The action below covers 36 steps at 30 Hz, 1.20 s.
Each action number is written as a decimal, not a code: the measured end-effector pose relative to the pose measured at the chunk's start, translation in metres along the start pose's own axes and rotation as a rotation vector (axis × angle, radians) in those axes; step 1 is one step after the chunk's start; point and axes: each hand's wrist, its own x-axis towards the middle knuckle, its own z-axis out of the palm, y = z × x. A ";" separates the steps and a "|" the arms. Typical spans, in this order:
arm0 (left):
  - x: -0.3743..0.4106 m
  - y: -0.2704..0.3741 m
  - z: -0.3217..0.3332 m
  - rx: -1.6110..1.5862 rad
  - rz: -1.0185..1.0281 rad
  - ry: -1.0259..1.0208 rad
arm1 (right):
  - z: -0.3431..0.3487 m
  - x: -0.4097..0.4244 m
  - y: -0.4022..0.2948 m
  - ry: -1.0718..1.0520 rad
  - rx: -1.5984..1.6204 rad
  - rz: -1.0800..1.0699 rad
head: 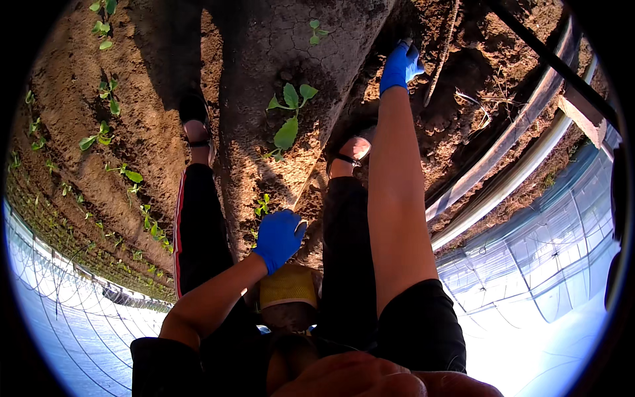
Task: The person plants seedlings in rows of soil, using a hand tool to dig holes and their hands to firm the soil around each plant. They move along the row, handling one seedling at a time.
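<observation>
My left hand [280, 239], in a blue glove, is low in the middle, its fingers curled. A thin, straight edge [310, 178] of the grey planting strip [278, 39] runs up to its knuckles. Its fingertips are hidden, so I cannot tell whether it grips that edge. On the strip, a larger leafy seedling [286, 131] stands above this hand, and a small seedling [262, 204] grows beside it. My right hand [401, 65], also gloved in blue, reaches far down to the shaded soil beyond my right foot. Its dark fingertips are too shadowed to show what they touch.
A rope-like length [444, 52] lies right of my right hand. Long pale rails [506, 144] and a wooden block [583, 114] run along the right side. Seedlings [104, 134] grow in rows at left. My sandalled feet [354, 149] flank the strip. A yellow mesh object [287, 287] sits between my legs.
</observation>
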 end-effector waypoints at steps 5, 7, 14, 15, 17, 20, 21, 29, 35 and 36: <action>-0.005 -0.002 0.006 -0.055 0.013 0.069 | 0.027 -0.030 -0.033 -0.069 -0.223 0.036; -0.007 -0.004 -0.007 -0.044 0.084 0.054 | 0.022 0.002 -0.005 -0.167 0.154 0.036; -0.014 -0.008 -0.024 -0.047 0.046 0.037 | -0.034 0.018 0.005 -0.650 1.049 0.378; -0.017 -0.010 -0.030 -0.071 0.038 0.088 | -0.051 0.014 -0.002 -0.758 1.163 0.343; -0.015 -0.019 -0.045 -0.125 0.025 0.194 | -0.074 -0.019 -0.032 -0.903 1.396 0.482; -0.011 -0.039 -0.098 -0.268 0.053 0.663 | -0.091 -0.068 -0.069 -1.027 1.371 0.449; -0.012 -0.049 -0.138 -0.332 0.002 0.645 | -0.094 -0.090 -0.082 -1.090 1.393 0.455; 0.010 -0.232 -0.318 -0.078 -0.385 1.326 | -0.015 -0.265 -0.133 -1.230 1.235 0.596; 0.042 -0.274 -0.328 -0.150 -0.649 1.038 | 0.077 -0.368 -0.120 -1.304 1.095 0.766; 0.044 -0.275 -0.334 -0.258 -0.660 0.942 | 0.088 -0.383 -0.118 -1.262 1.066 0.779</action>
